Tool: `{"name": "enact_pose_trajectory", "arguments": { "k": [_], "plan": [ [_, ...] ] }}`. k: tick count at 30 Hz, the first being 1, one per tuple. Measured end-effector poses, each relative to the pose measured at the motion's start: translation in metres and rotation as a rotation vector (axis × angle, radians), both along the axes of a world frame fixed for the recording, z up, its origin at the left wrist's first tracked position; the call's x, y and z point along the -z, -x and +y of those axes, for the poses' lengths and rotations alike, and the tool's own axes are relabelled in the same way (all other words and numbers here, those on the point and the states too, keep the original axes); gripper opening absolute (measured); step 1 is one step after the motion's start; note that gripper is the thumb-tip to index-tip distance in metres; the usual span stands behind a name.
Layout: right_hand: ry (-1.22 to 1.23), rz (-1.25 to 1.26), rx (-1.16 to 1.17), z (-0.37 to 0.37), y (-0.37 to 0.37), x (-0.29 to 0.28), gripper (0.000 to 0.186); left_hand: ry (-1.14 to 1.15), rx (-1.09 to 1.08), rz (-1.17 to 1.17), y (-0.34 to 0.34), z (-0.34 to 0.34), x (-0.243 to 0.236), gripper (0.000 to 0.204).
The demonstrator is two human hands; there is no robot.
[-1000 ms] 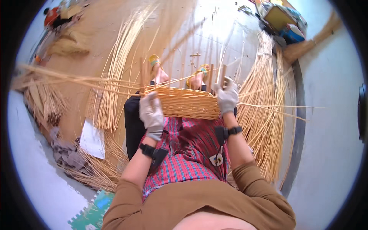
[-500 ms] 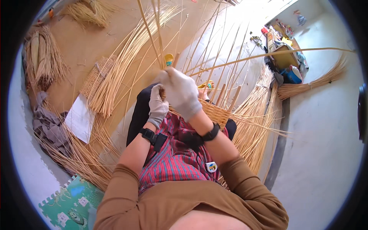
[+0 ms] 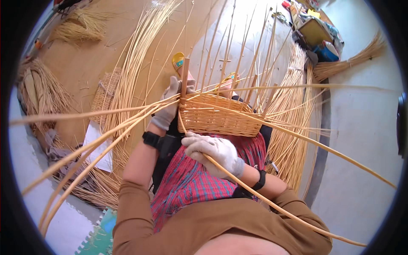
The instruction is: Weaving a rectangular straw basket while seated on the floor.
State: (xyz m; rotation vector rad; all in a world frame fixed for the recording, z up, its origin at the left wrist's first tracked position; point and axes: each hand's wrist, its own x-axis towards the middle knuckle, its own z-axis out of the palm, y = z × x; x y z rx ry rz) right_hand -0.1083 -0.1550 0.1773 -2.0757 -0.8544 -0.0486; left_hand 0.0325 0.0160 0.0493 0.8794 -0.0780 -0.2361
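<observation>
A partly woven wicker basket (image 3: 221,117) rests at my lap, its near wall facing me and thin upright canes standing along its rim. My gloved left hand (image 3: 169,102) is closed round its left corner, behind a flat wooden stake (image 3: 185,80); some of its fingers are hidden there. In front of the basket, my gloved right hand (image 3: 212,153) grips a wicker rod (image 3: 297,219). That rod bends down from the left corner, passes through the hand and runs off to the lower right. Several long loose rods (image 3: 89,148) fan out leftward from the same corner.
Loose cane bundles lie on the floor to the left (image 3: 46,91) and right (image 3: 289,97). A flat woven piece (image 3: 106,91) and a white sheet (image 3: 98,146) lie at left. Another bundle (image 3: 352,59) leans by the right wall, near a cluttered stand (image 3: 316,32).
My right hand has come down from the basket's corner toward me, drawing a rod with it. The basket's near wall now shows more fully, and long rods that stood upright now stretch left.
</observation>
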Motion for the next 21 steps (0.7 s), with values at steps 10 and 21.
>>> {"name": "enact_pose_trajectory", "arguments": {
  "k": [10,21],
  "plan": [
    [-0.952,0.855,0.709,-0.112,-0.057,0.141,0.020,0.250,-0.011,0.250,-0.020,-0.002,0.036,0.083],
    [-1.053,0.981,0.725,-0.119,-0.072,0.158,0.019,-0.216,0.265,-0.089,0.003,0.032,0.013,0.041]
  ]
}}
